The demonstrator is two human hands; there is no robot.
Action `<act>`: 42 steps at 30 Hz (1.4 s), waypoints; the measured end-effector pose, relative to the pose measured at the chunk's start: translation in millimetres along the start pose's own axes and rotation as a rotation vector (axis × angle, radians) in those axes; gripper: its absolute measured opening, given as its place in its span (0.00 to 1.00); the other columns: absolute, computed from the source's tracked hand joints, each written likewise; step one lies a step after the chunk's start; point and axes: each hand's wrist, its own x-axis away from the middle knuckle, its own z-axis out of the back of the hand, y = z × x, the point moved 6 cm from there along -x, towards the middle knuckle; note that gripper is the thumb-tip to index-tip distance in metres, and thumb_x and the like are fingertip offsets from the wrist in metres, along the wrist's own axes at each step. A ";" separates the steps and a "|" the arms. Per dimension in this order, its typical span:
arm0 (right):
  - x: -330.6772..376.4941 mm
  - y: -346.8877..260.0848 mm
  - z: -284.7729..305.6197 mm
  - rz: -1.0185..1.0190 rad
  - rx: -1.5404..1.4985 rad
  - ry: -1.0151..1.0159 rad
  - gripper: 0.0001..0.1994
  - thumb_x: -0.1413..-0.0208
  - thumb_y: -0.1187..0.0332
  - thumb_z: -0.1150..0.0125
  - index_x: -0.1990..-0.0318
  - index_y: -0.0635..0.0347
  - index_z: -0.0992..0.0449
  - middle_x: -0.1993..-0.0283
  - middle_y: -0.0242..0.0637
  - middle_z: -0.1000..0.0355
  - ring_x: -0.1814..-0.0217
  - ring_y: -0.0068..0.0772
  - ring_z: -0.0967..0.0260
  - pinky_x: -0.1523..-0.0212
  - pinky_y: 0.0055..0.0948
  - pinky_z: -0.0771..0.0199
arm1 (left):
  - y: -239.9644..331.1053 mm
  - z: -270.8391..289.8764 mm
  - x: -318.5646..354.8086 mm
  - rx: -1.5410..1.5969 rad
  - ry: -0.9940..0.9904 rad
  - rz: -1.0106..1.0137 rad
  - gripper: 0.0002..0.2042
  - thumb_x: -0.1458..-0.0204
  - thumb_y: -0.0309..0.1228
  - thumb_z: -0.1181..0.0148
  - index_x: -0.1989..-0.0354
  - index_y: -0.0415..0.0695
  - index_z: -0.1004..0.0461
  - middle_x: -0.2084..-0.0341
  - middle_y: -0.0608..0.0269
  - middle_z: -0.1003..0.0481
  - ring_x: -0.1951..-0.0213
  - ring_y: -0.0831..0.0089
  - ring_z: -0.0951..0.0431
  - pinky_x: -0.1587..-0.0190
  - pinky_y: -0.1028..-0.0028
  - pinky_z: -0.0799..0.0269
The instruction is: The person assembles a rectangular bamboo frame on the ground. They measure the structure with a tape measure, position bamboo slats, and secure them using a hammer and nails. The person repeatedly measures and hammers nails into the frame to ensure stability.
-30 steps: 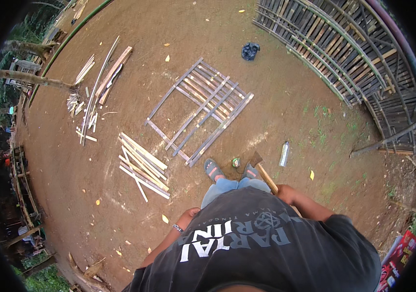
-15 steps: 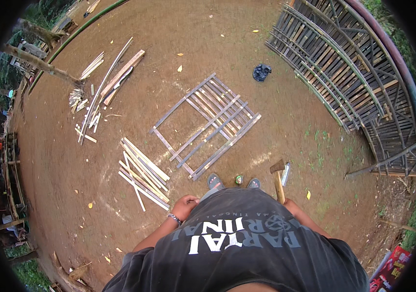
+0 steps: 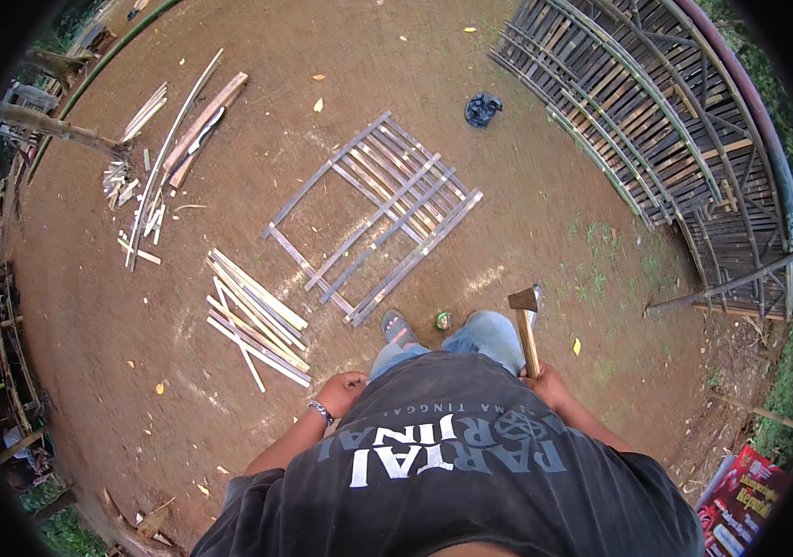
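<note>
Standing over a bamboo frame with a hammer in hand

The right hand (image 3: 545,379) was closed around the wooden handle of a hammer (image 3: 526,320), head pointing up and away from the body, carried at the hip where it kept clear of the legs. The left hand (image 3: 343,388) hung empty in a loose fist. The slatted frame (image 3: 380,215) lay flat on the dirt just ahead of the feet, loose slats (image 3: 253,316) beside it, a fence (image 3: 656,130) beyond.

Dark grey printed T-shirt, blue jeans, sandals, beaded wrist bracelet.
</note>
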 end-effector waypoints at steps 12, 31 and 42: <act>-0.5 -49.4 51.0 -0.274 -0.143 -0.310 0.06 0.40 0.70 0.36 0.60 0.59 0.26 0.66 0.25 0.28 0.64 0.20 0.32 0.62 0.28 0.29 | 19.1 -33.4 -36.6 0.053 0.001 -0.008 0.12 0.38 0.35 0.39 0.65 0.38 0.21 0.72 0.68 0.20 0.69 0.81 0.24 0.62 0.75 0.27; -283.0 -23.0 217.9 -0.191 0.171 -0.454 0.05 0.41 0.75 0.43 0.58 0.57 0.28 0.62 0.34 0.24 0.61 0.27 0.25 0.60 0.32 0.23 | -19.5 -136.6 -184.1 -0.279 -0.739 0.208 0.09 0.42 0.26 0.44 0.56 0.46 0.19 0.66 0.66 0.17 0.65 0.74 0.21 0.58 0.70 0.26; -649.9 151.9 254.2 0.024 0.520 0.580 0.19 0.45 0.58 0.31 0.57 0.64 0.29 0.63 0.53 0.25 0.60 0.54 0.25 0.58 0.46 0.27 | -53.6 -40.4 -615.1 -0.442 0.277 0.018 0.21 0.42 0.48 0.39 0.50 0.42 0.23 0.53 0.45 0.21 0.52 0.53 0.20 0.48 0.60 0.26</act>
